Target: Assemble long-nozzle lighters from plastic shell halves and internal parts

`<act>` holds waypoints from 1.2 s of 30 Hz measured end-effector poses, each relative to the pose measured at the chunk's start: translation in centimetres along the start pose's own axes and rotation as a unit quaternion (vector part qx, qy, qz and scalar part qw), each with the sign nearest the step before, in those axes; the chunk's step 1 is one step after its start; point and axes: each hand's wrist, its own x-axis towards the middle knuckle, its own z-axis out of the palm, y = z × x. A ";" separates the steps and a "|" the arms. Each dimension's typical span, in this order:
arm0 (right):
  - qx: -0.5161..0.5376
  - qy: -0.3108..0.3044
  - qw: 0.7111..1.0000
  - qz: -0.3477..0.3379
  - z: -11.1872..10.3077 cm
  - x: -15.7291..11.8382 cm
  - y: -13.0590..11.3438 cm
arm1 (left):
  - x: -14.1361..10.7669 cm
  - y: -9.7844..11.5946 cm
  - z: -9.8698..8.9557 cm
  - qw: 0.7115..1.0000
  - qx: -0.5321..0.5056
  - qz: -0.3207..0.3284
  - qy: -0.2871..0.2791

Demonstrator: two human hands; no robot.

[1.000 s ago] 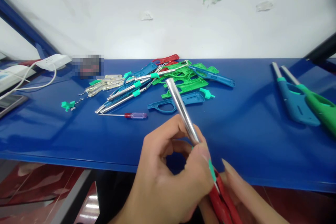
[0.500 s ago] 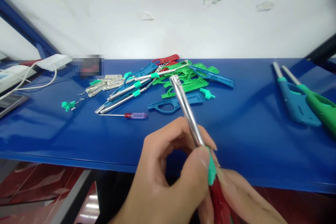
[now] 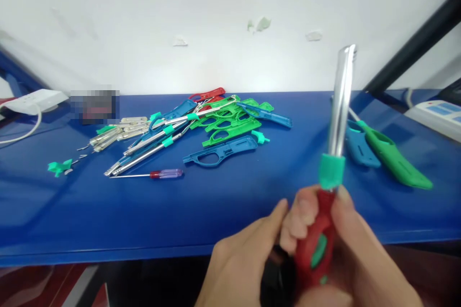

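A red lighter (image 3: 324, 230) with a green collar and a slotted metal barrel stands nearly upright in front of me. My right hand (image 3: 370, 254) is wrapped round its red handle, and a green trigger shows within the handle. To the left of the handle is my left hand (image 3: 237, 259), a finger stretched out towards the curled fingertips at the lighter. Its other fingers are mostly hidden. The lighter is slightly blurred, and its lower end is out of sight.
Several green, red and blue handle shells (image 3: 230, 146) lie piled on the blue table (image 3: 144, 220). Metal barrels (image 3: 144, 158) and a screwdriver (image 3: 165, 173) lie left. Blue and green lighters (image 3: 396, 160) lie right. Power strips (image 3: 39, 100) stand at the left.
The lighter has swung upright and moved right, showing its green collar and red handle. My left hand has come off its barrel area. The view has turned right.
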 end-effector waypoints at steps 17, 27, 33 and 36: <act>-0.019 -0.109 0.983 -0.148 6.3 4.9 -0.8 | 2.1 1.2 -2.2 0.943 0.238 0.156 0.171; -0.081 -0.122 0.985 -0.093 4.2 5.1 1.8 | 1.5 -0.6 -2.9 0.935 0.257 0.180 0.164; -0.085 -0.117 0.984 -0.105 3.9 5.0 1.9 | 1.5 -1.4 -2.5 0.947 0.237 0.171 0.135; -0.089 -0.109 0.983 -0.117 3.8 4.9 1.9 | 1.4 -1.5 -2.3 0.950 0.231 0.160 0.136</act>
